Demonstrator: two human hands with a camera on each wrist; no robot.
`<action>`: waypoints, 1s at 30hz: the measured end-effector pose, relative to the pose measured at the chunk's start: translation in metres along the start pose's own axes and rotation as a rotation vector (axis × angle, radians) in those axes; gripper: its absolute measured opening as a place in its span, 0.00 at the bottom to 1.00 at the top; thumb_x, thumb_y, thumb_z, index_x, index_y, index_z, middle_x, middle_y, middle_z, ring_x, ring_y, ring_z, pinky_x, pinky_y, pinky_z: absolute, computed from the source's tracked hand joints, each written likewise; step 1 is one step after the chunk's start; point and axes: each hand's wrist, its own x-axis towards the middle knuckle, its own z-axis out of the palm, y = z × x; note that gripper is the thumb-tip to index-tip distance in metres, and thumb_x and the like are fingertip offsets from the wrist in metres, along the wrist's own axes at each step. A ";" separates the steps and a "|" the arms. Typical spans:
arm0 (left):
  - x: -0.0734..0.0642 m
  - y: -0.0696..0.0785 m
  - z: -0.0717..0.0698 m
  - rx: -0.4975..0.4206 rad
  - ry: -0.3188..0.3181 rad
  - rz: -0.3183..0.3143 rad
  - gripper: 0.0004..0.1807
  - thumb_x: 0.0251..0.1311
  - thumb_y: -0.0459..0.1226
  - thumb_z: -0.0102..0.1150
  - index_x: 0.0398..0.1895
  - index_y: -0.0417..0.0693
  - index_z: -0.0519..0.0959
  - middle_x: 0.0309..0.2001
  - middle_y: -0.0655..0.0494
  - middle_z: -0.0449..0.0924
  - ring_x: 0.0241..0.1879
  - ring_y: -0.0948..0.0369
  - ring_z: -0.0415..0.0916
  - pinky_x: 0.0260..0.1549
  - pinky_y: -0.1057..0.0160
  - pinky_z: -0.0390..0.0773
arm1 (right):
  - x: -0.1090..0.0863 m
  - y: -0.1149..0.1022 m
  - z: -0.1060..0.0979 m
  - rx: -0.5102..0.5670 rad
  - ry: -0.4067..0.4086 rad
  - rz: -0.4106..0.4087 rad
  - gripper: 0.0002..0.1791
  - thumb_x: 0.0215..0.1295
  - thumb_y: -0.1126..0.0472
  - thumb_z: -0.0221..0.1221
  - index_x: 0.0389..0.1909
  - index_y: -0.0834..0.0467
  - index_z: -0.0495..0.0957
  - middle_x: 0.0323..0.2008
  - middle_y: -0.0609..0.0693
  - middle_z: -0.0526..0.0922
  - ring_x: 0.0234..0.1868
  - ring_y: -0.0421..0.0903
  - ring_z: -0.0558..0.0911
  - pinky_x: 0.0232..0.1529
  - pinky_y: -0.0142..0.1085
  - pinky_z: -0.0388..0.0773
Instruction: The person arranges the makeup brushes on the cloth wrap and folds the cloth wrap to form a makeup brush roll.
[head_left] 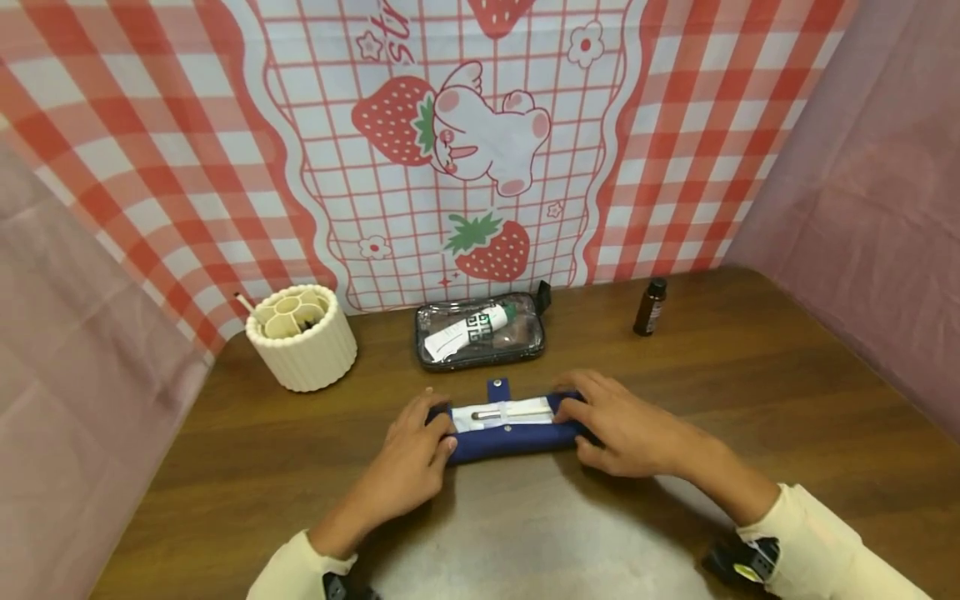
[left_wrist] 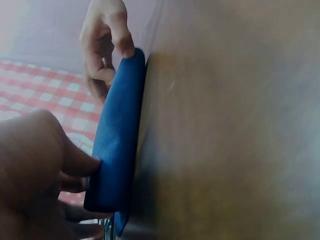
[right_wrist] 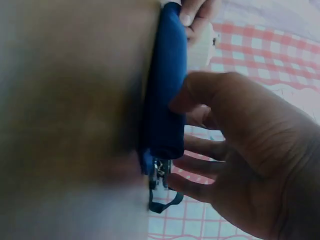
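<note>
A blue fabric brush roll [head_left: 517,442], partly rolled up, lies on the wooden table with its white lining facing up. Along the lining sits a slim makeup brush [head_left: 489,414] under a pale band. The roll's snap tab [head_left: 498,390] sticks out at the far side. My left hand [head_left: 412,458] grips the left end, thumb on the near side and fingers over the top. At the other end my right hand [head_left: 626,425] holds the roll the same way. In the left wrist view the roll's smooth outer side [left_wrist: 115,135] shows between both thumbs.
Behind the roll lies a clear zip pouch [head_left: 525,340] with a white tube [head_left: 480,327] in it. A cream ribbed holder [head_left: 303,358] with round compartments stands at the left. Toward the back right is a small dark bottle [head_left: 649,308]. A strawberry-print cloth [head_left: 675,167] hangs behind the table.
</note>
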 end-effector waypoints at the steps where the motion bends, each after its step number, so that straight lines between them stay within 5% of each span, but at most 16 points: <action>1: 0.002 -0.001 0.000 -0.013 -0.020 0.004 0.06 0.67 0.31 0.59 0.32 0.48 0.76 0.64 0.35 0.70 0.68 0.36 0.61 0.63 0.35 0.61 | 0.002 0.002 -0.001 0.039 -0.026 0.018 0.14 0.60 0.58 0.62 0.47 0.50 0.78 0.66 0.59 0.68 0.66 0.56 0.68 0.62 0.58 0.68; 8: 0.005 -0.009 0.002 -0.024 -0.086 0.050 0.04 0.65 0.31 0.59 0.34 0.49 0.76 0.60 0.47 0.76 0.65 0.50 0.68 0.68 0.34 0.50 | 0.010 0.009 0.000 0.186 -0.152 0.062 0.14 0.57 0.58 0.62 0.45 0.48 0.75 0.59 0.52 0.74 0.54 0.48 0.74 0.55 0.52 0.73; 19: 0.004 -0.011 0.004 -0.145 0.007 0.124 0.16 0.60 0.23 0.62 0.50 0.46 0.80 0.48 0.56 0.76 0.54 0.56 0.72 0.59 0.46 0.66 | 0.011 0.007 -0.002 0.136 -0.104 0.005 0.26 0.66 0.57 0.65 0.62 0.55 0.70 0.55 0.47 0.74 0.58 0.45 0.73 0.62 0.52 0.69; 26: 0.006 -0.011 0.004 -0.097 0.033 0.162 0.24 0.59 0.22 0.61 0.59 0.45 0.80 0.39 0.56 0.71 0.44 0.59 0.69 0.47 0.54 0.69 | 0.017 -0.004 -0.003 0.127 -0.099 0.101 0.36 0.67 0.40 0.62 0.71 0.50 0.65 0.57 0.45 0.77 0.59 0.45 0.75 0.64 0.57 0.66; 30: 0.008 -0.010 0.003 -0.050 0.010 0.169 0.25 0.59 0.23 0.61 0.61 0.44 0.80 0.39 0.57 0.69 0.44 0.59 0.66 0.46 0.56 0.69 | 0.023 -0.011 0.003 0.128 -0.053 0.094 0.36 0.69 0.39 0.59 0.72 0.49 0.64 0.62 0.47 0.76 0.62 0.46 0.75 0.64 0.55 0.68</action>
